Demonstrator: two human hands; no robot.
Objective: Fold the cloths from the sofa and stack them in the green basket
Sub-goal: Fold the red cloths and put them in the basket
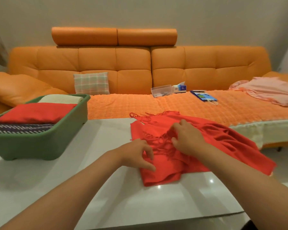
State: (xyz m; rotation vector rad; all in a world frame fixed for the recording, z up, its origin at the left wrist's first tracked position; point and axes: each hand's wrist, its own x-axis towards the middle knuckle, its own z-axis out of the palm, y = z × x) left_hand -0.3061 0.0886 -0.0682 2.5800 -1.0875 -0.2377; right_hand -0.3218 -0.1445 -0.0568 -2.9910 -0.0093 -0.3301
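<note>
The work is standing, by my judgement, well past the middle. The green basket [40, 143] is sitting on the white tabletop [106, 188] and is already holding three folded pieces: a striped cloth [15, 128] at its near end, a folded red cloth [35, 112] lying partly over that one, and a cream cloth [60, 98] at its far end. To the right of the basket, a red scarf [165, 168] with fringes is lying half folded and wrinkled on the same tabletop. The left hand [136, 153] is pinching the scarf's edge on the side nearer the basket, its grip closed on the fabric. The right hand [188, 140] is curling its fingers into the fringes, its grip closed on a bunch of tassels. Far to the right of the basket and beyond it, a pink cloth [269, 92] is waiting unfolded on the sofa [123, 67], so the scarf and at least this piece are remaining. The scarf corner farthest from the basket seems to be reaching past the tabletop edge, though the glossy surface is making that edge hard to trace. Between basket and scarf, a bare strip of tabletop is giving room for carrying the folded piece across, and the basket's raised rim is asking for a lift over it.
</note>
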